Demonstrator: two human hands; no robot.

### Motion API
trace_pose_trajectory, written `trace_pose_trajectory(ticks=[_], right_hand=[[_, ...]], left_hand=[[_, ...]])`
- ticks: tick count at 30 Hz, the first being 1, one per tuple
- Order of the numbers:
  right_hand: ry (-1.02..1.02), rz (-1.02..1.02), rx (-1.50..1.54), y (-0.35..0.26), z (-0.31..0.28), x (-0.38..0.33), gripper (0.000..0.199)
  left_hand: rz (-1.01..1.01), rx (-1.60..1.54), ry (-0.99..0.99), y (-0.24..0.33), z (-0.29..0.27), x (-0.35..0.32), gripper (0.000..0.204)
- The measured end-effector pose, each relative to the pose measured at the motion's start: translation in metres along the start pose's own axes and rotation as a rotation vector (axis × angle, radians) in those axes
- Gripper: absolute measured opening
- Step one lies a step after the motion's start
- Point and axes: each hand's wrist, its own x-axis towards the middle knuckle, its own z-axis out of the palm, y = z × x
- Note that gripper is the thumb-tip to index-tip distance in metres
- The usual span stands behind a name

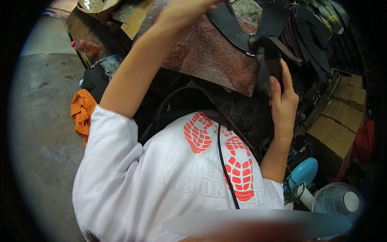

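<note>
**Hammer (274,66) at the black curved piece (227,29)**

Head view: piece lies on the bench (209,54), near its right edge. Right hand (285,103): fingers clamped on the handle. Left hand (193,6) cropped, can't tell its fingers. I'd strike face-flat, left fingers clear.

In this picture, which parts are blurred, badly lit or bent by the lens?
In the head view, a pale shape at the lower edge is strongly out of focus; the space below the reddish-brown slab is deeply shadowed; black surrounds the curved fisheye image; the right hand and the dark tool it grips look fairly sharp.
</note>
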Motion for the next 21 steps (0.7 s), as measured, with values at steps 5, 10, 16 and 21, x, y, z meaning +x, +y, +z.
trace_pose_trajectory(ticks=[5, 10, 16, 21], right_hand=[[0.008, 0.013, 0.03, 0.008, 0.0, -0.007, 0.05], [-0.03, 0.119, 0.13, 0.01, 0.001, -0.008, 0.049], [0.085, -0.065, 0.216, 0.01, 0.001, 0.004, 0.049], [0.1, -0.046, 0.104, 0.012, -0.003, 0.017, 0.049]], left_hand=[[-0.323, -0.734, 0.151, -0.004, -0.004, -0.044, 0.016], [-0.358, -0.468, 0.004, -0.011, 0.014, -0.026, 0.014], [0.118, 0.136, -0.148, -0.026, 0.026, 0.034, 0.013], [0.122, 0.193, -0.131, -0.047, 0.019, 0.074, 0.015]])
